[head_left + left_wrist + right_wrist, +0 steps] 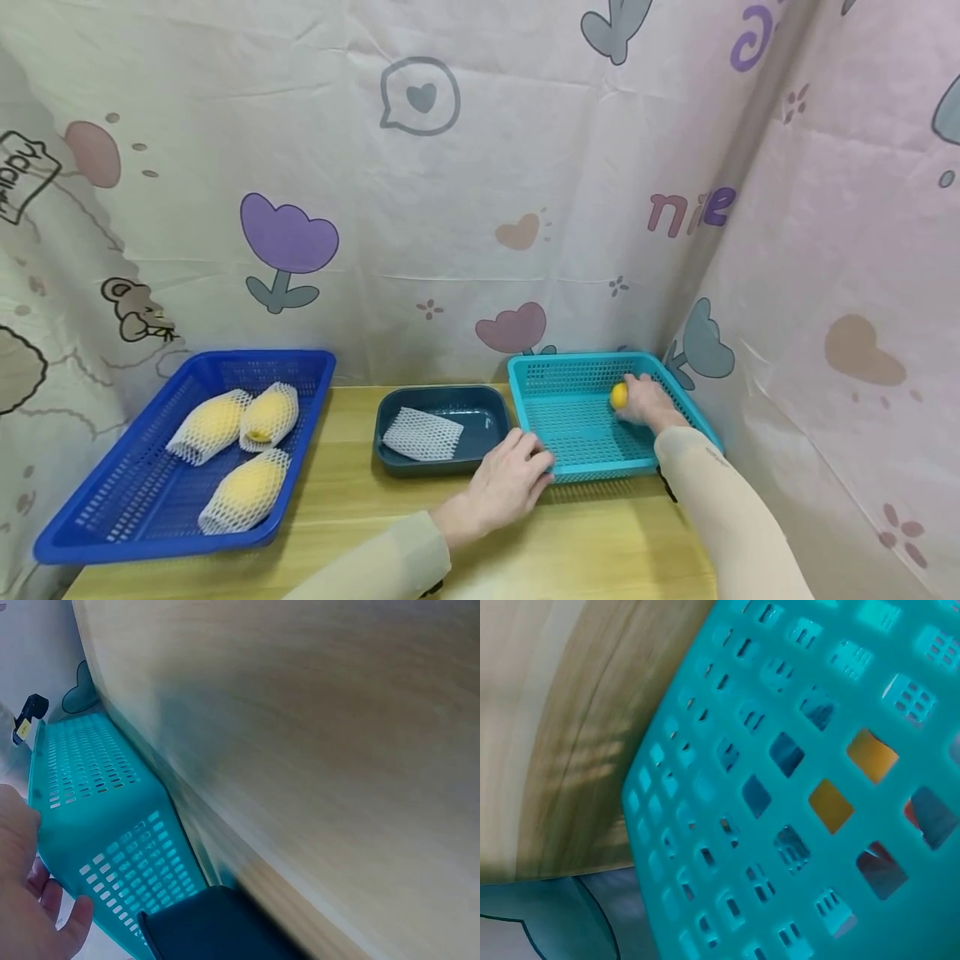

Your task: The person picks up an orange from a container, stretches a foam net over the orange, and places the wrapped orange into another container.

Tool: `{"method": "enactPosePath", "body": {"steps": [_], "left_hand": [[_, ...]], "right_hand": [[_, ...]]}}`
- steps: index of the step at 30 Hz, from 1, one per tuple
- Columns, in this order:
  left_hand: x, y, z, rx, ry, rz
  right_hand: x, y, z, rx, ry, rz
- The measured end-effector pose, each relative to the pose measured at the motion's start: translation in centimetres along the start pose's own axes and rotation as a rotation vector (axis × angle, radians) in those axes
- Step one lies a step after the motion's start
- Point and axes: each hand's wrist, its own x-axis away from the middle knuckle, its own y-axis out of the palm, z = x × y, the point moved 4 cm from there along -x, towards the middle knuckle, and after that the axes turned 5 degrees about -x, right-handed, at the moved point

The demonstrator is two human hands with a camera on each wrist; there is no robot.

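In the head view my right hand reaches into the teal basket and grips a yellow fruit near its right side. Through the wall's holes, the right wrist view shows patches of the yellow fruit; its kind cannot be told. My left hand has its bent fingers and thumb at the near left corner of the teal basket, holding the rim. The left wrist view shows that hand beside the basket's corner.
A dark green tray holding a white foam net stands left of the teal basket. At the far left, a blue basket contains three yellow fruits in foam nets. A printed curtain hangs behind the wooden table.
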Motion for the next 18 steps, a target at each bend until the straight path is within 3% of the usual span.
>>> {"method": "enactPosePath", "body": {"steps": [18], "left_hand": [[0.1, 0.1, -0.1, 0.005, 0.003, 0.041]], "right_hand": [[-0.2, 1.4, -0.2, -0.035, 0.062, -0.116]]}}
